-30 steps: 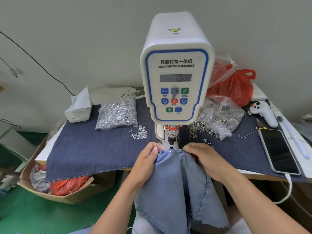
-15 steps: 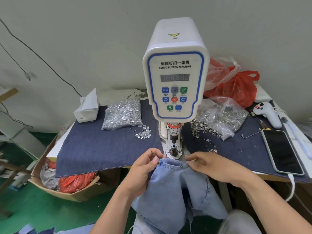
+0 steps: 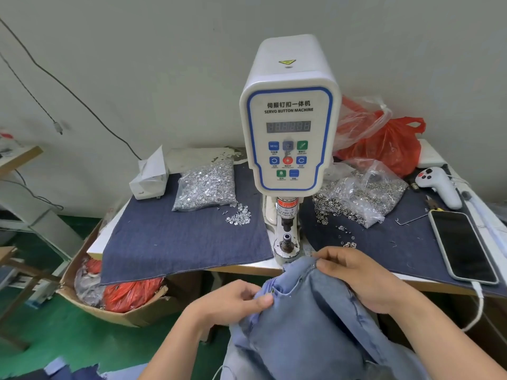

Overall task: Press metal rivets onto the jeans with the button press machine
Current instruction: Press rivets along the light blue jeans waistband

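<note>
The white servo button machine stands at the table's middle, its lower die bare under the punch. Light blue jeans hang off the table's front edge, below and in front of the die. My left hand pinches the jeans' edge low on the left, off the table. My right hand grips the upper edge of the jeans, just right of the die. A clear bag of silver rivet pins lies left of the machine, and a bag of rivet caps lies to its right.
Dark denim cloth covers the table. A phone with a charging cable, a white handheld controller and a red plastic bag are on the right. A tissue box sits back left. A cardboard box stands on the green floor.
Both hands have drawn the jeans back from the die toward me; the left hand dropped below the table edge. The die now stands uncovered.
</note>
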Demonstrator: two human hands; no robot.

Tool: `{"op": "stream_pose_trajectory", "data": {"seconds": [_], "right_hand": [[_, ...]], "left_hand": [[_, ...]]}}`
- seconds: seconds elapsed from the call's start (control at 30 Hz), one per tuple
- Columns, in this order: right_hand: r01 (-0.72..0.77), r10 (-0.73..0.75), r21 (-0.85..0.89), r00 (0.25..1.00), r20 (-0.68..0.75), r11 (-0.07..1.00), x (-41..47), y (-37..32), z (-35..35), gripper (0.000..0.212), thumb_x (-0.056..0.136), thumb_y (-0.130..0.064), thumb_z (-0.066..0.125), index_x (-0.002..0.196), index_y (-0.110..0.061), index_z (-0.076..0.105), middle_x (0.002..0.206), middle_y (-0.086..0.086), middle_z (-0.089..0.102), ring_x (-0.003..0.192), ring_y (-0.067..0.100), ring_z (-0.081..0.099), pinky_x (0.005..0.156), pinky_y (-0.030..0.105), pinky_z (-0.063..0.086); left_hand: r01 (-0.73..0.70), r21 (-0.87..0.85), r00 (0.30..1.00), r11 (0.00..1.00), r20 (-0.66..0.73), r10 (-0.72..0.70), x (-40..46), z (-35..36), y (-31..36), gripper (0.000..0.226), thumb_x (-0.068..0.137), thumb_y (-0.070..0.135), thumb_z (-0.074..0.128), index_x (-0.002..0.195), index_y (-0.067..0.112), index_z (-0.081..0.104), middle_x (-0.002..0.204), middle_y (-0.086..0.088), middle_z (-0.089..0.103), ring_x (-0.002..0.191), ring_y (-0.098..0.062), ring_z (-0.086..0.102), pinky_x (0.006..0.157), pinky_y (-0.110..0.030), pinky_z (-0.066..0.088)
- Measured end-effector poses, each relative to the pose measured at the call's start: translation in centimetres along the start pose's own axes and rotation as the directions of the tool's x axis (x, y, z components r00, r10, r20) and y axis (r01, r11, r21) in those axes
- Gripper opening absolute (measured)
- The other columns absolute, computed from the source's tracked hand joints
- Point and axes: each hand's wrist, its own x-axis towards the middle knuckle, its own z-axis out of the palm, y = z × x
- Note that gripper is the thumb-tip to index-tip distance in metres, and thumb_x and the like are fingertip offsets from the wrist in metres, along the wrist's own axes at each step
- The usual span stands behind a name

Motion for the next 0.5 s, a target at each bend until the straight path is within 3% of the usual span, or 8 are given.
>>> {"op": "stream_pose_trajectory", "data": {"seconds": [0.07,0.13,0.17,0.23,0.3,0.37,0.4,0.5], "right_hand": [[-0.045,0.045,0.001,0.999,-0.019,0.999,-0.3,-0.3,-0.9,0.017,0.102,-0.008,0.058,0.101,-0.008,0.075,0.098,0.014,0.074,0.091,0.019,0.066,0.084,0.033,0.050],[-0.052,0.042,-0.161,0.997,-0.064,0.986,-0.5,-1.0,-1.4,0.026,0.102,-0.002,0.054,0.099,-0.013,0.077,0.101,0.009,0.077,0.092,0.017,0.067,0.085,0.030,0.050],[-0.037,-0.001,-0.326,0.993,-0.117,0.945,-0.4,-1.4,-1.4,0.033,0.101,0.002,0.052,0.099,-0.017,0.078,0.101,0.003,0.078,0.094,0.015,0.069,0.086,0.025,0.049],[0.044,-0.227,-0.642,0.952,-0.206,0.765,-0.1,-2.1,-0.3,0.033,0.099,-0.001,0.054,0.104,-0.026,0.075,0.104,-0.007,0.071,0.102,0.011,0.065,0.087,0.013,0.045],[0.190,-0.384,-0.700,0.914,-0.130,0.689,-0.1,-2.4,1.0,0.020,0.097,-0.023,0.063,0.112,-0.034,0.070,0.107,-0.015,0.065,0.106,0.005,0.058,0.089,0.014,0.043],[0.210,-0.282,-0.688,0.959,0.007,0.695,-0.1,-2.6,2.4,0.027,0.087,-0.050,0.067,0.114,-0.045,0.062,0.105,-0.022,0.065,0.106,-0.003,0.058,0.087,0.012,0.044],[0.170,-0.205,-0.716,0.978,0.038,0.677,0.1,-2.6,2.8,0.031,0.084,-0.054,0.069,0.112,-0.048,0.058,0.104,-0.024,0.065,0.101,-0.006,0.059,0.084,0.012,0.044],[0.147,-0.201,-0.780,0.979,0.028,0.609,0.4,-2.8,2.8,0.018,0.091,-0.032,0.073,0.101,-0.040,0.061,0.091,-0.017,0.067,0.080,-0.005,0.058,0.075,0.021,0.046]], "left_hand": [[-0.064,-0.072,0.994,0.995,-0.097,0.057,-0.2,-0.6,-0.2,0.063,0.095,0.071,0.060,0.099,0.008,0.069,0.097,-0.003,0.069,0.090,-0.019,0.057,0.084,-0.039,0.044],[-0.124,-0.218,0.980,0.968,-0.179,0.085,-0.2,-0.9,0.0,0.066,0.099,0.063,0.060,0.110,-0.003,0.062,0.102,-0.010,0.064,0.093,-0.023,0.054,0.085,-0.041,0.041],[-0.145,-0.279,0.976,0.949,-0.197,0.091,0.1,-1.0,0.4,0.064,0.099,0.059,0.061,0.109,-0.004,0.061,0.101,-0.011,0.062,0.092,-0.025,0.052,0.084,-0.041,0.039],[-0.178,-0.343,0.972,0.922,-0.208,0.110,0.6,-0.8,1.8,0.047,0.098,0.056,0.064,0.094,0.009,0.067,0.090,-0.005,0.062,0.081,-0.021,0.052,0.075,-0.035,0.041],[-0.186,-0.359,0.976,0.915,-0.178,0.129,1.3,-0.3,3.5,0.037,0.099,0.052,0.064,0.090,0.017,0.070,0.087,-0.001,0.064,0.078,-0.016,0.054,0.070,-0.027,0.045],[-0.196,-0.349,0.979,0.916,-0.121,0.163,2.0,0.2,4.7,0.043,0.104,0.047,0.060,0.102,0.004,0.068,0.097,-0.009,0.068,0.088,-0.021,0.058,0.078,-0.030,0.049],[-0.207,-0.331,0.978,0.921,-0.102,0.183,2.3,0.4,5.1,0.046,0.106,0.044,0.057,0.108,-0.001,0.067,0.101,-0.012,0.069,0.093,-0.024,0.060,0.082,-0.033,0.050],[-0.206,-0.346,0.978,0.915,-0.059,0.198,2.6,0.3,5.7,0.040,0.109,0.042,0.054,0.115,0.008,0.074,0.111,-0.011,0.074,0.100,-0.023,0.068,0.089,-0.032,0.054]]}}
